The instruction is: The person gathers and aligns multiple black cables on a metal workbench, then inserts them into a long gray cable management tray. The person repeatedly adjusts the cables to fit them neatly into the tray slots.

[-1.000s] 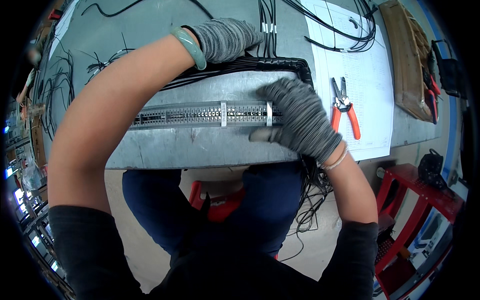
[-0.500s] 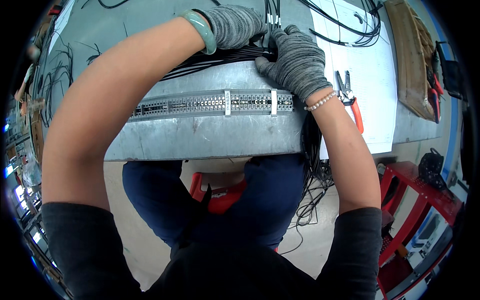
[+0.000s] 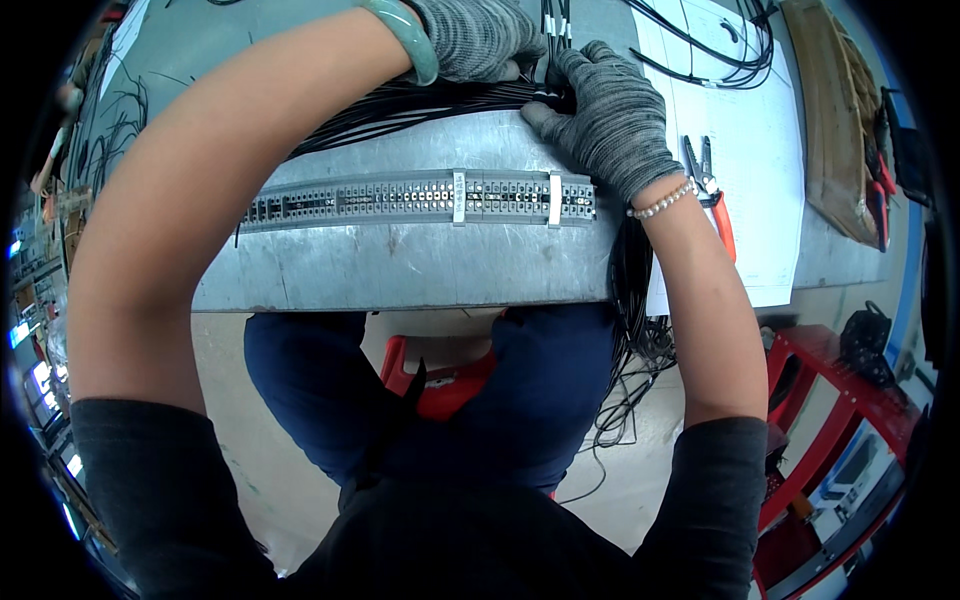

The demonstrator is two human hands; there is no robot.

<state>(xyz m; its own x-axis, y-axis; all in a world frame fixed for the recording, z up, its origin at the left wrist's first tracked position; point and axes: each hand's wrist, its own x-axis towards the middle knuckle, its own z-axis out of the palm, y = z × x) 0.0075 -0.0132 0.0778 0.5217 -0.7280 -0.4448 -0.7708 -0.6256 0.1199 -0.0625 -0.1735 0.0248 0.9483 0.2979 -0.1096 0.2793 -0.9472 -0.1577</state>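
Both my hands wear grey knitted gloves and meet at the bundle of black cables (image 3: 430, 97) that crosses the metal table. My left hand (image 3: 480, 40) has its fingers closed at the bundle, coming in from the left. From the right, my right hand (image 3: 612, 115) curls round the same bundle, thumb on the near side. Several black cables with white marker sleeves (image 3: 557, 35) run away from me between the hands. What the fingertips pinch is partly hidden. Nearer to me lies a long grey terminal block strip (image 3: 400, 197) with two white tags standing across it.
Wire strippers with red handles (image 3: 722, 220) lie on white paper sheets (image 3: 765, 200), right of my right wrist. Looped black cables (image 3: 745, 75) rest farther up. A cardboard box (image 3: 830, 110) stands at the table's right. More cables (image 3: 630, 270) hang over the front edge.
My left hand has shifted slightly farther away along the cables. My right hand remains at the bundle. The whole view has moved a little.
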